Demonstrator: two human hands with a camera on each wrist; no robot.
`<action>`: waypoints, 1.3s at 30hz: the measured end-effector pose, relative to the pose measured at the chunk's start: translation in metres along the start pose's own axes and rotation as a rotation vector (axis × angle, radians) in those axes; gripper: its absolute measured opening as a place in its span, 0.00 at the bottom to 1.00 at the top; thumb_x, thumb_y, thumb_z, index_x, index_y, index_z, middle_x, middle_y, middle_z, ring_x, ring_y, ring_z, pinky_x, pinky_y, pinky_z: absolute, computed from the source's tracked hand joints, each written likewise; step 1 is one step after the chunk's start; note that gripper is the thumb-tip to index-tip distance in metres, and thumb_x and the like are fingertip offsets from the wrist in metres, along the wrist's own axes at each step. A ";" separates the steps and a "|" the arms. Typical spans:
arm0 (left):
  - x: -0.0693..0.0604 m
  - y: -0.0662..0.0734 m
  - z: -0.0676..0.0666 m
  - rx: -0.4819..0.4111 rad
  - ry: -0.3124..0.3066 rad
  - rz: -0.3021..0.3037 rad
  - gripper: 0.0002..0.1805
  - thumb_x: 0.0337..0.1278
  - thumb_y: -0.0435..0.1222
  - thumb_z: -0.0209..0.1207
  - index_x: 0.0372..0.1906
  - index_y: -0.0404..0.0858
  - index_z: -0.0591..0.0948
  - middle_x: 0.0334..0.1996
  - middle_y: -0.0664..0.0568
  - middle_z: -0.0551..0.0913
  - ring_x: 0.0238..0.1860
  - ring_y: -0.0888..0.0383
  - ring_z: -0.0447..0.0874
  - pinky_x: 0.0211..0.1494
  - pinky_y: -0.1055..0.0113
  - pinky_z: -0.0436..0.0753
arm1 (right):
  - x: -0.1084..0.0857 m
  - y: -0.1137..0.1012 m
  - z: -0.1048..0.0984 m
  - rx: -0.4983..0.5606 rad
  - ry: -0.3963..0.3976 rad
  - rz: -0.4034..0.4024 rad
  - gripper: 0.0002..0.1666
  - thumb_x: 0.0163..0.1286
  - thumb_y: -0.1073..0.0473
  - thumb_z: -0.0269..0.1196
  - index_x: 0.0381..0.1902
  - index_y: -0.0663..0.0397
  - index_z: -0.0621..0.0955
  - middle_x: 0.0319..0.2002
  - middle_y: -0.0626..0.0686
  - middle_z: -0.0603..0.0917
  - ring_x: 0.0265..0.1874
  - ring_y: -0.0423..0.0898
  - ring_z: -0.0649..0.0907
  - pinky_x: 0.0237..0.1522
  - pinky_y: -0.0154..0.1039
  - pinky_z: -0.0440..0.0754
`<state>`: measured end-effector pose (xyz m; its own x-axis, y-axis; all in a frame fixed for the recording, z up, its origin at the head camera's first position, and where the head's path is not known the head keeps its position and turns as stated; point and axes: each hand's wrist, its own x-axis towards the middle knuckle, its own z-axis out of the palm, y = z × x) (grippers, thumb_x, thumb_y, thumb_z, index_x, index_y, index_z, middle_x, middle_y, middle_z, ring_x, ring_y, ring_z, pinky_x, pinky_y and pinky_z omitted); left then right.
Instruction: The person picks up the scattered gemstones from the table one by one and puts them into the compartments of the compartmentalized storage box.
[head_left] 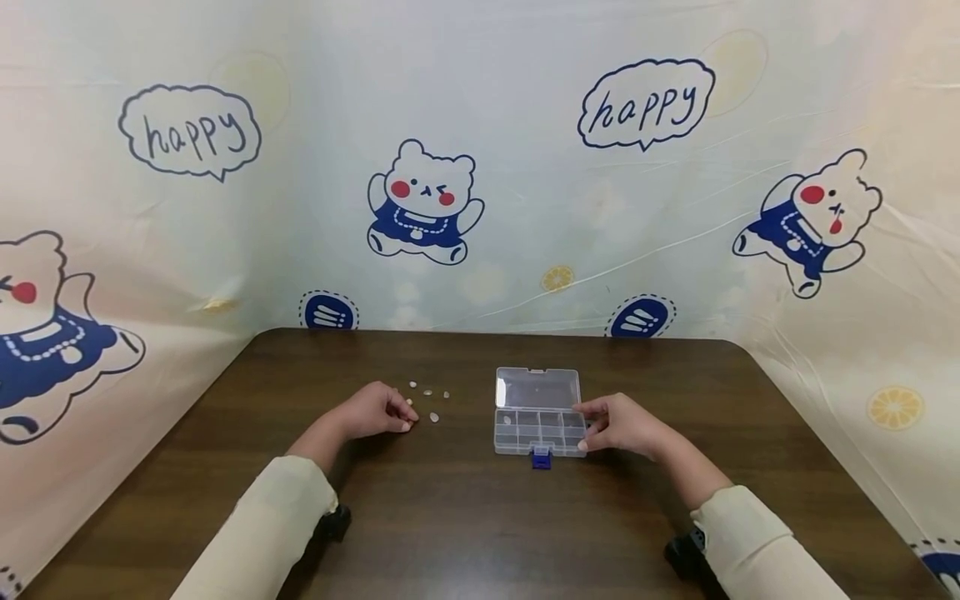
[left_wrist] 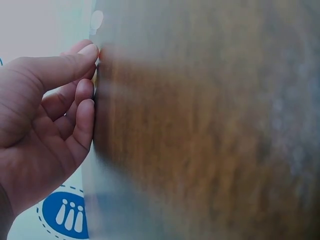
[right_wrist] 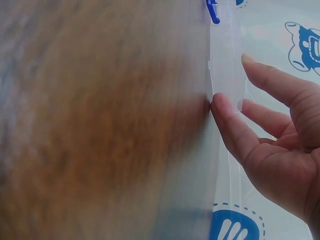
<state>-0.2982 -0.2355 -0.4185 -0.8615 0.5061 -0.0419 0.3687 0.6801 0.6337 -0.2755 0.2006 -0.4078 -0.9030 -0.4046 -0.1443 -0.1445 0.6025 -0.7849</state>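
My left hand (head_left: 382, 410) rests its bent fingertips on the table beside several small pale pebbles (head_left: 434, 417). Its thumb and forefinger come close together in the left wrist view; whether a pebble is between them is hidden. One whitish pebble (head_left: 409, 402) lies right against those fingers. To the right, a clear plastic compartment box (head_left: 517, 450) stands with its lid (head_left: 538, 389) raised and leaning back. My right hand (head_left: 626, 427) holds the box's right end, thumb at the front corner and forefinger near the hinge. A small pebble (head_left: 507, 421) sits in the back left compartment.
The dark brown wooden table (head_left: 465, 517) reaches back to a printed cloth (head_left: 517, 208) with bears. A blue latch (head_left: 541, 459) juts from the front of the box. Dark straps with cameras (head_left: 335, 523) are on both wrists.
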 end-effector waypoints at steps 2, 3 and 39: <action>0.001 0.000 0.000 0.003 0.000 0.006 0.06 0.53 0.30 0.68 0.37 0.38 0.89 0.31 0.55 0.82 0.33 0.59 0.77 0.38 0.65 0.80 | 0.000 0.000 0.000 0.004 0.001 0.009 0.40 0.50 0.64 0.77 0.62 0.65 0.76 0.50 0.59 0.81 0.34 0.46 0.82 0.39 0.40 0.83; 0.001 0.000 0.000 0.004 -0.002 0.009 0.06 0.53 0.30 0.68 0.37 0.38 0.89 0.31 0.55 0.82 0.33 0.59 0.77 0.38 0.65 0.80 | 0.000 0.000 0.000 0.005 0.001 0.013 0.40 0.50 0.64 0.77 0.62 0.64 0.76 0.50 0.59 0.81 0.34 0.46 0.82 0.40 0.40 0.83; 0.007 0.020 0.002 -0.081 0.037 -0.002 0.06 0.56 0.33 0.68 0.39 0.38 0.87 0.31 0.56 0.84 0.30 0.57 0.76 0.34 0.64 0.80 | 0.000 -0.001 -0.001 -0.013 -0.001 0.008 0.40 0.50 0.63 0.77 0.61 0.65 0.76 0.48 0.58 0.81 0.33 0.46 0.82 0.38 0.39 0.83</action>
<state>-0.2959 -0.2175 -0.4083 -0.8747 0.4843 -0.0156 0.3392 0.6351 0.6940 -0.2758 0.2002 -0.4063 -0.9037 -0.4004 -0.1519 -0.1419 0.6146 -0.7760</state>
